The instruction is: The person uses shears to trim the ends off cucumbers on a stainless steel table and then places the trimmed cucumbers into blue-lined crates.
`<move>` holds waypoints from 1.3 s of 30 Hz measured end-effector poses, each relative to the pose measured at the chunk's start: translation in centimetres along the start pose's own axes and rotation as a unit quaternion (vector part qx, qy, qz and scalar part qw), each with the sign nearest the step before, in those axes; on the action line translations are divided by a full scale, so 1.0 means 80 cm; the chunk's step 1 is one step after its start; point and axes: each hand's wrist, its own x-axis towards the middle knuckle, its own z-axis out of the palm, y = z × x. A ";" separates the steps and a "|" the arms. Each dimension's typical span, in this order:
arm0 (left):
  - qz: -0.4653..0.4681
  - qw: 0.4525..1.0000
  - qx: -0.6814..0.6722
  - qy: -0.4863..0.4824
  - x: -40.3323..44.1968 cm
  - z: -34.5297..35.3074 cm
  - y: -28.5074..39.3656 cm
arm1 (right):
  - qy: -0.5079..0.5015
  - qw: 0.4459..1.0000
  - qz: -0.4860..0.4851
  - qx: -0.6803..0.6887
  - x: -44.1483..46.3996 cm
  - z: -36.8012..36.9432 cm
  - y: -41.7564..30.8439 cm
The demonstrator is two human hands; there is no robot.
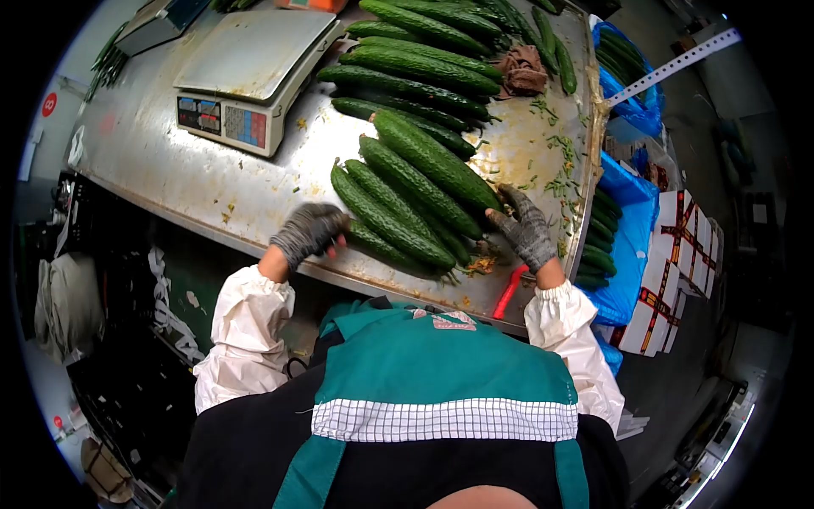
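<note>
Pushing the near cucumbers [420, 191], grouped at the front of the metal table [254, 187], could roll one off, because the right hand [527, 231], thumb and fingers spread, covers only one end while the blurred left hand's [309, 233] grip cannot be told.

The front cucumbers [420, 188] lay on the table [280, 187] between left hand [310, 234] and right hand [524, 229], rear cucumbers [420, 69] behind them. Left of these stood a digital scale [254, 55]; right, a cloth [522, 71]. Right of the table, a plastic liner [634, 204] held more cucumbers [598, 259].
</note>
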 end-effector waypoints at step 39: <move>0.319 0.679 0.572 -0.330 0.190 0.080 0.191 | 0.178 0.891 0.337 -0.248 -0.161 0.070 0.033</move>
